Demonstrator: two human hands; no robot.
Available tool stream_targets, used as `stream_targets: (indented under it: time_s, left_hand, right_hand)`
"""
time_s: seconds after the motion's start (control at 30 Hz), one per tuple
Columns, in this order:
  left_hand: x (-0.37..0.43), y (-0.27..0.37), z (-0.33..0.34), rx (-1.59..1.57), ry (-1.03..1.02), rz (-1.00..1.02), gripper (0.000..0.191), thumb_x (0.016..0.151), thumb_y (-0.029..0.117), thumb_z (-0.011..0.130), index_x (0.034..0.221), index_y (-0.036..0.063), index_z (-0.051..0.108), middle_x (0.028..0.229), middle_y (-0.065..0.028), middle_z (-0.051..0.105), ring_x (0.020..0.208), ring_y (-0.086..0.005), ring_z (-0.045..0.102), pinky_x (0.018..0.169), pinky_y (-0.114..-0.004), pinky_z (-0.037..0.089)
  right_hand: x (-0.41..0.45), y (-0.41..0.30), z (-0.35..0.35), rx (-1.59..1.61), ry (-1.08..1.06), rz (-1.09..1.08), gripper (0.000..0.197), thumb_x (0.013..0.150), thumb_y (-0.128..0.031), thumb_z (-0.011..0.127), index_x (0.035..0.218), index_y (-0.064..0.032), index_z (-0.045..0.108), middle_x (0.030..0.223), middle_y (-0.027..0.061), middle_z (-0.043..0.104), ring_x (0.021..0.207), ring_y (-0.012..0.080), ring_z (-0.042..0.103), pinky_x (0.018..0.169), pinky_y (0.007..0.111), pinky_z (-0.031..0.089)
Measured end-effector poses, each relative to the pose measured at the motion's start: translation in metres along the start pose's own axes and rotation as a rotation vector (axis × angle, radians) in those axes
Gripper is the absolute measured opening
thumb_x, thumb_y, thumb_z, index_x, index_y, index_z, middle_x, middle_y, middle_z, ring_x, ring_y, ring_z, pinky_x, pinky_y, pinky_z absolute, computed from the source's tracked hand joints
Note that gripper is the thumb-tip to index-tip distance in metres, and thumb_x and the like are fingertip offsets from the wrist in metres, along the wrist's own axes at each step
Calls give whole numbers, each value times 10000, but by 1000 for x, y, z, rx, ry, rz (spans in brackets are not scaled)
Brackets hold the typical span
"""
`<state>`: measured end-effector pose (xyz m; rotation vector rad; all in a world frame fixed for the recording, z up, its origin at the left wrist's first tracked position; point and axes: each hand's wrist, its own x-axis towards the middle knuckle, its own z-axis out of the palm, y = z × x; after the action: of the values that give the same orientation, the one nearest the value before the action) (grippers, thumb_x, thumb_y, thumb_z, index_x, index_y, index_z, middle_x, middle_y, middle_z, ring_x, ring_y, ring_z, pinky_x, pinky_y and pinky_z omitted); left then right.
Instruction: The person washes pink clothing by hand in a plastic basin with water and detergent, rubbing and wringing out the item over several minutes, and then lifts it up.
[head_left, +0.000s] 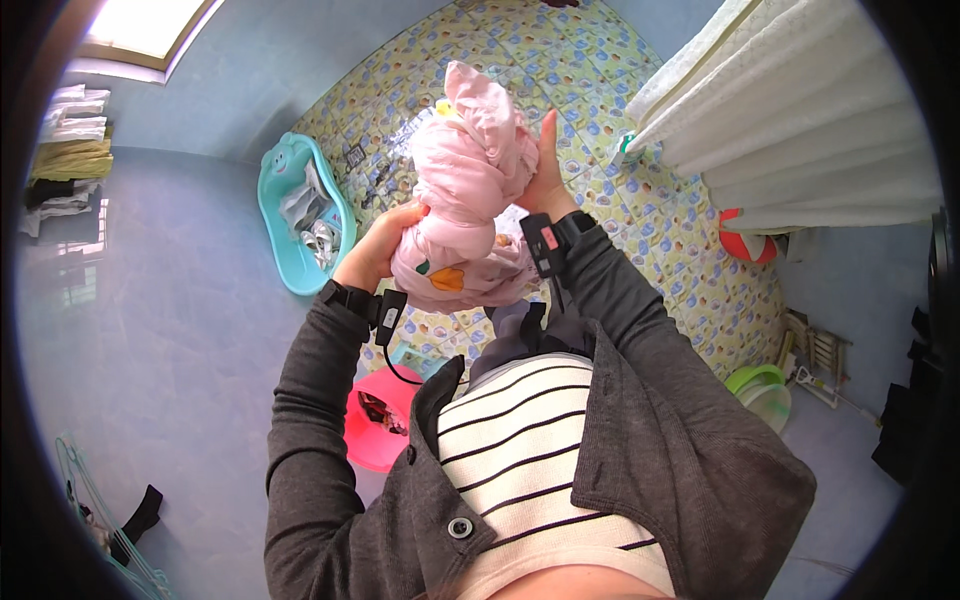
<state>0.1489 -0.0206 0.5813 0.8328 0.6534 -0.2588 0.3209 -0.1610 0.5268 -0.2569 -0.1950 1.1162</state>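
A bulky bundle of pink cloth (461, 187), rolled and folded over itself, is held up in front of me above the tiled floor. Part of it shows a printed yellow-orange shape and a green one. My left hand (386, 238) grips its lower left side, the thumb lying on the cloth and the other fingers mostly hidden. On the bundle's right side is my right hand (547, 180), its thumb pointing up and its fingers hidden behind the cloth. A black strap with a small device circles each wrist.
Left of the bundle stands a turquoise baby bathtub (274, 225) holding shoes. A pink bucket (367, 442) with dark items inside is near my left elbow. White curtains (795, 120) hang at right, near a red-and-white ball (746, 238). Green and whitish basins (761, 386) lie at lower right.
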Motion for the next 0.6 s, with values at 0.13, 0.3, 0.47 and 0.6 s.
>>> stream_targets:
  time_s: [0.13, 0.3, 0.47, 0.6]
  left_hand:
    - [3, -1, 7, 12, 130, -127, 331, 854, 198, 450, 1071, -48, 495, 996, -145, 588, 874, -227, 597, 805, -344, 468]
    - [4, -1, 4, 85, 76, -164, 371, 861, 227, 458, 1107, -50, 475, 1027, -147, 577, 896, -214, 592, 803, -339, 469]
    - [-14, -3, 19, 112, 6, 48, 471, 812, 245, 548, 1185, -13, 422, 1111, -128, 533, 945, -180, 559, 816, -299, 450]
    - [-13, 2, 46, 409, 24, 64, 483, 702, 175, 657, 1105, -30, 489, 984, -93, 582, 865, -141, 564, 771, -275, 449]
  right_hand:
    - [13, -17, 4, -47, 50, -2, 793, 742, -670, 412, 1325, -156, 253, 1305, 81, 364, 1165, 220, 405, 951, 370, 370]
    - [26, -41, 15, -532, -12, 182, 463, 802, -253, 613, 1177, -52, 432, 1069, 69, 543, 926, 154, 558, 773, 289, 479]
    - [32, -37, -8, -727, 177, 42, 328, 765, -212, 636, 1020, -33, 534, 956, 53, 584, 808, 128, 570, 667, 261, 465]
    - [48, -24, -28, -1092, 241, 28, 297, 744, -272, 625, 913, -30, 596, 868, 79, 620, 781, 154, 580, 648, 293, 446]
